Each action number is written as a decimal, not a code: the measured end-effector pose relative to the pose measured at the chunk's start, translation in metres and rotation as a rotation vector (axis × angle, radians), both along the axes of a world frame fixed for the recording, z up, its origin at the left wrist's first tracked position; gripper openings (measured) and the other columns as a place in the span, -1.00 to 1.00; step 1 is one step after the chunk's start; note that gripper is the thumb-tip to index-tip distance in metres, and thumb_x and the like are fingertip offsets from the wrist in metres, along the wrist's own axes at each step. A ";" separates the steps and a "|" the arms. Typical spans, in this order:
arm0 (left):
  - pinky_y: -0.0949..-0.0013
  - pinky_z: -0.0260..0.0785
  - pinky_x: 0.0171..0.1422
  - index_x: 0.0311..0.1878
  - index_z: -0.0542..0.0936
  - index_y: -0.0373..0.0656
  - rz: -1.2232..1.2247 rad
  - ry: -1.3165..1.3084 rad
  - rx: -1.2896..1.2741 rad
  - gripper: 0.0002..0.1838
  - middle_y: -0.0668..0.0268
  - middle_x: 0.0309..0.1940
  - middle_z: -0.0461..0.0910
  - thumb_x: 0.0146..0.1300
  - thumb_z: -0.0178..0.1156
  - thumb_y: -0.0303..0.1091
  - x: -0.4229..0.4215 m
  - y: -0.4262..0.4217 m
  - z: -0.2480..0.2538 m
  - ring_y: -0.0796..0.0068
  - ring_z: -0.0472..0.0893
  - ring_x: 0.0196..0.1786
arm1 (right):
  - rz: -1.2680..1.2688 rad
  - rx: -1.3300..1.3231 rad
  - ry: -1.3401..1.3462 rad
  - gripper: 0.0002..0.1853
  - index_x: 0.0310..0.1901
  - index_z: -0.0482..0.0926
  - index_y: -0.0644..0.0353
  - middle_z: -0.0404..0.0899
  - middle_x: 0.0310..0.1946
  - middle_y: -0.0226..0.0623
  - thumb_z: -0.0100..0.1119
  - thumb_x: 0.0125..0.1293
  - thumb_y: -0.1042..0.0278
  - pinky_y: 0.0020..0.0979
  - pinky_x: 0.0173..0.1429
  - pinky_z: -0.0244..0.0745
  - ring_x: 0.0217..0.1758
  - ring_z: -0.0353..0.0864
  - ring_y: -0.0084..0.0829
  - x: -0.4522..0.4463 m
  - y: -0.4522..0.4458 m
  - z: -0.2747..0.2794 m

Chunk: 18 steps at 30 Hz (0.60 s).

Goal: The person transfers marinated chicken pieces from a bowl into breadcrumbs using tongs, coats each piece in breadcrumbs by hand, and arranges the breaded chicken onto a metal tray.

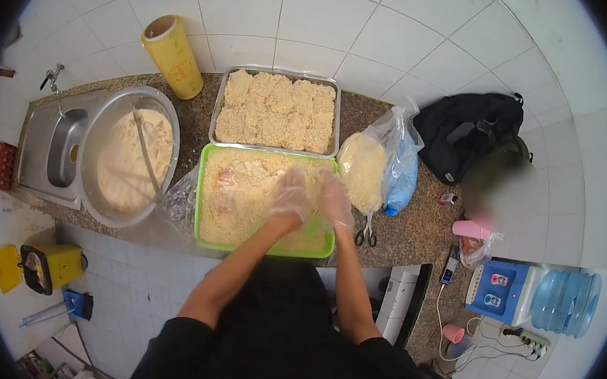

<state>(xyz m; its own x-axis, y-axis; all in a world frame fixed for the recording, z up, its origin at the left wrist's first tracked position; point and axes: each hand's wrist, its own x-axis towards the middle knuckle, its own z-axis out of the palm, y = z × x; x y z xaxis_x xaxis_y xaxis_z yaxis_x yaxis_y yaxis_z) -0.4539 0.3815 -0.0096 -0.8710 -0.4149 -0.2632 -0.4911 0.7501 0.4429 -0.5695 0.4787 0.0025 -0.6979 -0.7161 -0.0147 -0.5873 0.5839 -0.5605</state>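
Both hands wear clear plastic gloves. My left hand point(291, 197) lies flat on breadcrumbs point(251, 221) in a green tray point(198, 235), fingers stretched forward. By the right side of the same tray, my right hand point(334, 198) has its fingers extended, touching or just over the crumbs. A pinkish raw piece point(227, 177) lies partly coated at the tray's left, with another pale piece point(252, 168) near its back. Whatever is under the palms is hidden. Behind stands a metal tray point(213, 129) filled with rows of crumb-coated pieces point(278, 109).
Left are a large metal bowl point(90, 187) of creamy batter with a long utensil point(146, 152), and a sink point(68, 146). A yellow roll point(175, 58) stands behind. Right are a crumb bag point(362, 167), scissors point(366, 231), a black backpack point(436, 136) and a water dispenser point(499, 290).
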 end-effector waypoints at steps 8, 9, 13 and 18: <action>0.13 -0.18 0.79 0.62 0.12 -0.47 -0.152 -0.167 0.055 -0.16 -0.18 0.63 0.17 0.50 0.00 -0.03 0.035 0.004 0.028 -0.02 0.05 0.73 | 0.111 0.373 -0.115 -0.46 0.07 0.63 0.35 0.69 -0.07 0.24 0.33 0.31 -0.02 0.06 0.16 0.56 0.05 0.70 0.19 0.007 -0.024 0.015; 0.12 -0.16 0.78 0.61 0.15 -0.45 -0.170 -0.179 0.028 -0.20 -0.17 0.60 0.24 0.51 0.00 -0.05 0.035 0.006 0.026 -0.03 0.12 0.70 | 0.113 0.453 -0.178 -0.44 0.09 0.63 0.35 0.68 -0.07 0.25 0.33 0.31 -0.03 0.06 0.15 0.56 0.05 0.69 0.18 0.007 -0.024 0.021; 0.07 0.20 0.55 0.34 0.50 -0.26 -0.122 0.078 -0.049 -0.51 -0.07 0.31 0.55 0.51 0.02 -0.14 0.043 -0.013 0.021 -0.02 0.48 0.38 | 0.149 0.401 -0.128 -0.46 0.17 0.61 0.34 0.67 -0.08 0.25 0.34 0.33 0.05 0.04 0.15 0.55 0.02 0.68 0.17 0.012 -0.025 0.041; 0.00 0.53 0.11 -0.02 0.72 -0.09 0.243 0.264 -0.071 -0.74 0.06 -0.08 0.70 0.48 0.15 -0.17 0.099 -0.047 0.038 0.02 0.67 -0.02 | 0.140 -0.112 -0.129 -0.56 0.14 0.63 0.29 0.68 -0.12 0.13 0.40 0.30 0.24 -0.01 0.15 0.55 -0.01 0.67 0.14 0.037 0.001 0.060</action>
<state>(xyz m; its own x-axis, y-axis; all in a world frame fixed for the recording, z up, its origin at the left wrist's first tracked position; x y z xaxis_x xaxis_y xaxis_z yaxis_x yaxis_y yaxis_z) -0.3551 0.3341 0.0283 -0.7786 -0.6275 -0.0060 -0.5349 0.6586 0.5292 -0.5328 0.4799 0.0622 -0.5894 -0.8078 -0.0122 -0.5773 0.4316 -0.6932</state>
